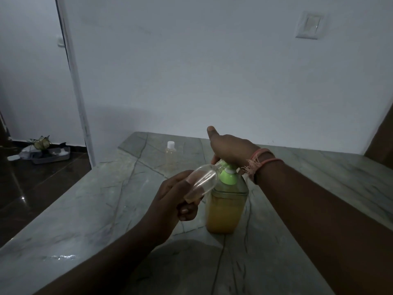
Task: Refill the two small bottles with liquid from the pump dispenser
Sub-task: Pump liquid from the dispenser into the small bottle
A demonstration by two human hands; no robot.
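A: Hands?

B: Left hand point(170, 201) was curled round the base of a clear bottle point(202, 179), fingers wrapped underneath. Bottle was uncapped, tilted, neck up and to the right, its mouth right at the pump point(223, 165) nozzle. A little yellowish liquid sat low in it, near the fingers.

A: Right?

B: Right hand point(229, 150) lay on top of the pump head, palm down, thumb sticking up and away. Fingers were bent over the front of the head, tips showing by the nozzle. Whether the head was pressed down, couldn't tell. Red thread bands point(263, 160) on that wrist, frayed ends hanging.

A: Dispenser?

B: Dispenser point(225, 209) stood upright on the table point(85, 220), directly under the right hand, just right of the left. Clear square body, green collar, white stem. Orange-yellow liquid filled most of the body, with a clear gap below the collar.

A: Second bottle?

B: Capped bottle point(170, 155) stood upright further back on the table, left of the right hand, well apart from both hands. White cap on. Contents looked pale; level unclear in the dim light.

A: Surroundings?

B: Grey veined stone table against a white wall point(212, 71). Switch plate point(310, 25) upper right on the wall. Dark floor point(42, 177) left, with a tray of clutter point(46, 153) by a door frame point(74, 81).
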